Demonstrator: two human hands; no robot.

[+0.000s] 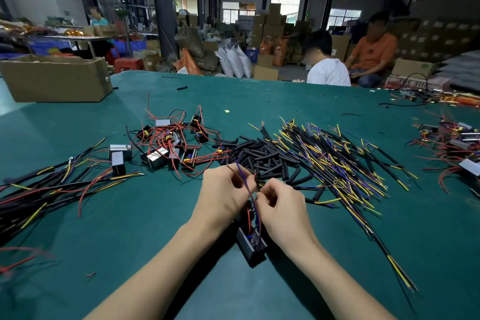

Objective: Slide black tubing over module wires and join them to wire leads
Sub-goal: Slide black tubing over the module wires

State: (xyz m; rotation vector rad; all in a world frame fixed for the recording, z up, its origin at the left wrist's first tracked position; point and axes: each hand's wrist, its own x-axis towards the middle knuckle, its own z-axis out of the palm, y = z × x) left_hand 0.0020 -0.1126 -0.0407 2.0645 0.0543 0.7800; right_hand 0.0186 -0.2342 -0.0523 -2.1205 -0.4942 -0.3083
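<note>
A small black module (251,245) lies on the green table (155,228) between my wrists, its red and purple wires (253,205) rising between my hands. My left hand (223,193) pinches the upper ends of these wires with curled fingers. My right hand (281,204) pinches them from the right, beside a short black tube (257,181) at my fingertips. Just beyond my hands sits a heap of black tubing pieces (259,157). To its right spreads a pile of wire leads (337,161) with yellow and purple ends.
Several modules with red wires (168,144) lie at mid-left, and joined leads (46,187) fan out at the far left. A cardboard box (55,78) stands at back left. More modules (457,143) sit at the right edge. Two people sit beyond the table.
</note>
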